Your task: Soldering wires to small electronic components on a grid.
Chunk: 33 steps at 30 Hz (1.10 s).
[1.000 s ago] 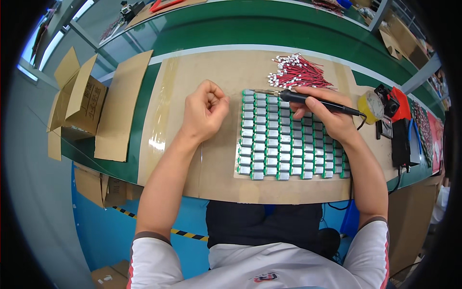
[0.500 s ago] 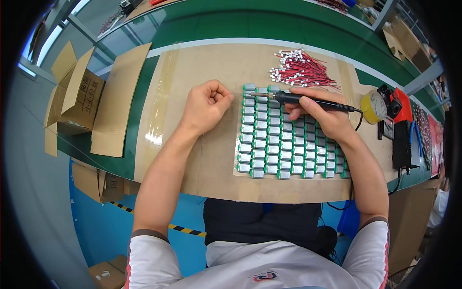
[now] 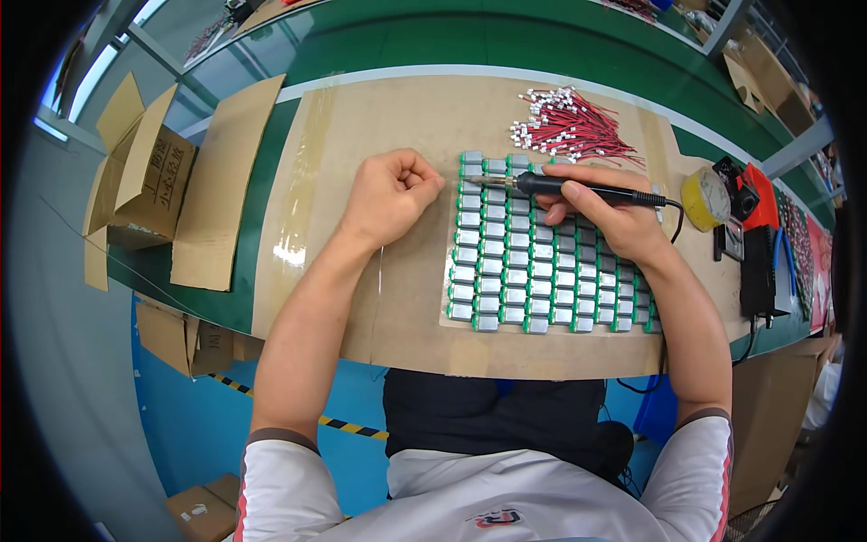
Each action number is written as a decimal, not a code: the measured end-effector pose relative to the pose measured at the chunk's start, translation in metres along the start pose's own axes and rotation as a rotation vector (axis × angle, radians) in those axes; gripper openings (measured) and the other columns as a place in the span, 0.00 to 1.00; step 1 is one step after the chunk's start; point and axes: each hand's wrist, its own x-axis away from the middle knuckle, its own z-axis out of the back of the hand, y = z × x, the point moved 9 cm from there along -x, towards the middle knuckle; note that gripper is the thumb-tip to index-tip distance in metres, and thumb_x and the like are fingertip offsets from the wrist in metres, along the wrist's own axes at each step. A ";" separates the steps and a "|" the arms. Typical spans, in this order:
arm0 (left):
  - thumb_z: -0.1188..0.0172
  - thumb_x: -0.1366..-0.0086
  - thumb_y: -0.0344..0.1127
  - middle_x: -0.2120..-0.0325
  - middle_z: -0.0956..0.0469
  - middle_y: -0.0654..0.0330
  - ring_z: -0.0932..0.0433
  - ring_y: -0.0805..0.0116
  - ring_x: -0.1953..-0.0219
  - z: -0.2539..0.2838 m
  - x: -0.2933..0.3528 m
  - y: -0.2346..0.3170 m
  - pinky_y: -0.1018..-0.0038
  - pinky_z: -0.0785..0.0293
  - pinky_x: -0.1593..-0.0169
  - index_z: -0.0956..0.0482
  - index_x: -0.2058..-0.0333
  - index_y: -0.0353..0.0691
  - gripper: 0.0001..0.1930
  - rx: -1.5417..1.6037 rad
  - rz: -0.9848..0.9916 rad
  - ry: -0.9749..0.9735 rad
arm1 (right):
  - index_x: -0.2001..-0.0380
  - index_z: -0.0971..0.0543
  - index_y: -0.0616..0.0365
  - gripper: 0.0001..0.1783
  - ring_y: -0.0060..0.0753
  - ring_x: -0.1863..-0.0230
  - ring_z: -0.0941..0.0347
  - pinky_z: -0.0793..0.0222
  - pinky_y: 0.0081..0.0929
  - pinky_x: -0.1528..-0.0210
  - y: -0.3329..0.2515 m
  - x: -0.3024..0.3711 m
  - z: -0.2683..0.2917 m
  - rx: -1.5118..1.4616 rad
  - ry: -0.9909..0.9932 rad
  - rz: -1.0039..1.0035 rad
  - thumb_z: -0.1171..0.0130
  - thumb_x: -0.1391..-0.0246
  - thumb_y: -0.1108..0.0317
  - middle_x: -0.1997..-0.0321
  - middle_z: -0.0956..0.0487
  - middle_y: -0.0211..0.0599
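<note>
In my right hand [image 3: 610,212] is a black soldering iron [image 3: 587,188], gripped like a pen. Its metal tip points left, over the upper left of a block of small silver battery cells with green edges [image 3: 515,262], set out in close rows. My left hand [image 3: 390,200] is closed in a pinch just left of that tip. A thin silvery solder wire [image 3: 380,275] trails down from beneath it; the end between the fingertips is too fine to make out. Whether the tip touches a cell, I cannot tell.
Beyond the cells lies a pile of red and black wires with white connectors [image 3: 573,126]. A tape roll [image 3: 704,200], a red holder [image 3: 761,199] and a black box [image 3: 759,275] stand at the right. An open cardboard box [image 3: 153,181] is at the left.
The whole picture has shifted very slightly. Both hands keep their grips, and the iron's tip stays near the same upper left cells.
</note>
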 end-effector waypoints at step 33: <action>0.35 0.37 0.28 0.84 0.28 0.71 0.36 0.85 0.85 -0.002 -0.001 -0.001 0.82 0.43 0.82 0.21 0.68 0.33 0.05 -0.040 -0.094 0.041 | 0.48 0.21 0.68 0.15 0.30 0.62 0.16 0.21 0.24 0.56 0.000 0.001 -0.001 -0.048 -0.013 -0.011 0.44 0.35 0.74 0.65 0.15 0.45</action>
